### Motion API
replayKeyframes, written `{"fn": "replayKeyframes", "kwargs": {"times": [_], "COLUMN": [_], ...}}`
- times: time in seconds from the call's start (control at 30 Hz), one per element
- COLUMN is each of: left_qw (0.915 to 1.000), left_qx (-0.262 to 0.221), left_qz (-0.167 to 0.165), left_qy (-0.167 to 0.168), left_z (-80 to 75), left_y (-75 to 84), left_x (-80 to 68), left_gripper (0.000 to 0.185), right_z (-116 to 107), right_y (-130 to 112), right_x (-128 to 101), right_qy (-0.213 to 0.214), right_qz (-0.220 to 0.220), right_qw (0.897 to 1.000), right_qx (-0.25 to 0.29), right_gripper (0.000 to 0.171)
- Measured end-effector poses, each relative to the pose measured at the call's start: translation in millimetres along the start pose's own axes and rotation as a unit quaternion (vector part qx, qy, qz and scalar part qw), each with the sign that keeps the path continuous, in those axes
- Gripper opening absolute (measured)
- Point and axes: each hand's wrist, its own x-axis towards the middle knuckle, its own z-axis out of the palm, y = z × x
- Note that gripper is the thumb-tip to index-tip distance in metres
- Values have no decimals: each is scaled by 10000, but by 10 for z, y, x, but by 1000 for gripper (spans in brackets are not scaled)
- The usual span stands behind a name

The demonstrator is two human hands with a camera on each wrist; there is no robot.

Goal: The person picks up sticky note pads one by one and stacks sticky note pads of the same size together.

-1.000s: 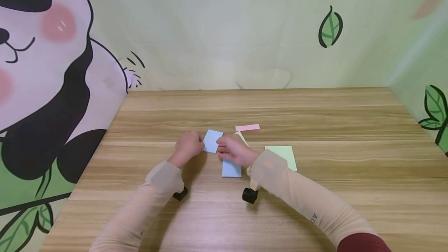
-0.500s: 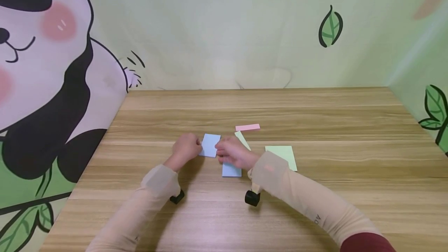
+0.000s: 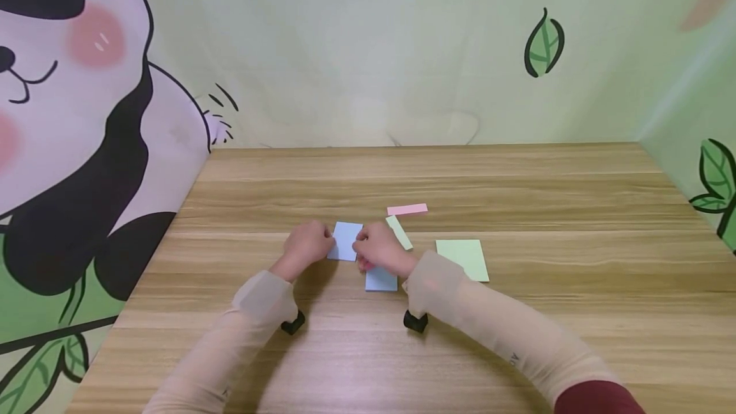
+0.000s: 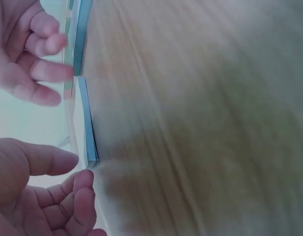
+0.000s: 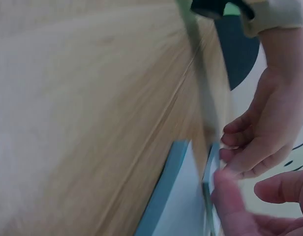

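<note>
Covering most of the head view, a wooden counter [image 3: 460, 184] with a pale grain is seen, closed in by printed walls — a large panda drawing [image 3: 69, 114] on the left wall and green leaves [image 3: 543, 43] on the back and right walls. No container is seen on the counter; only paper pads lie there. A small blue pad [image 3: 345, 241] is held between the two hands, low over the counter near its middle. The left hand [image 3: 307, 245] is curled, and its thumb and fingers pinch the left edge of the blue pad. The right hand [image 3: 379, 249] is also curled and pinches the right edge. Just under the right hand a second blue pad [image 3: 381, 280] lies flat — partly hidden by the wrist. A narrow green strip [image 3: 399, 233] is lying just beside the right hand, a pink strip [image 3: 407, 209] a little farther back, and a light green pad [image 3: 462, 259] to the right, apart from the others.
</note>
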Motion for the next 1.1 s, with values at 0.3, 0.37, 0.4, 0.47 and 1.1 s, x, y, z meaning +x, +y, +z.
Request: {"fn": "replayKeyframes", "kwargs": {"times": [0.3,0.37,0.4,0.47,1.1], "left_qw": [10000,10000,10000,9999,10000], "left_qx": [-5,-12,-24,-38,46], "left_qz": [60,58,45,37,61], "left_qy": [6,-22,-48,-93,-45], "left_z": [-12,-10,-9,-7,13], "left_y": [10,11,12,13,-4], "left_x": [9,13,15,20,13], "left_gripper": [16,16,16,15,28], "right_z": [-29,-21,-19,-17,33], "right_y": [23,25,27,19,-29], "right_x": [91,111,123,135,132], "right_qy": [69,37,10,-44,-166], "right_qz": [48,72,82,115,-209], "right_qw": [9962,9946,9937,9916,9598], "right_qx": [-864,-1039,-1117,-1286,-2796], "right_gripper": [24,26,27,29,32]}}
